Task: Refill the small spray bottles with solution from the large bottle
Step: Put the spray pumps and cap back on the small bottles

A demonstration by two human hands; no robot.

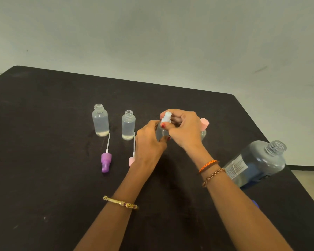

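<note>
My left hand (149,142) grips the body of a small clear bottle (159,133) at mid-table. My right hand (183,127) pinches its white spray head (166,117) on top. Two uncapped small bottles (100,120) (128,125) stand to the left, both holding clear liquid. A purple spray head (105,161) with its tube lies in front of them, and a pink spray head (131,161) lies partly hidden by my left wrist. Behind my right hand stands a pink-capped small bottle (204,126). The large open bottle (256,163) stands at the right.
The black table (43,115) ends at a far edge along a pale wall, and its right edge runs close behind the large bottle. A small blue object (255,202) peeks out beside my right forearm.
</note>
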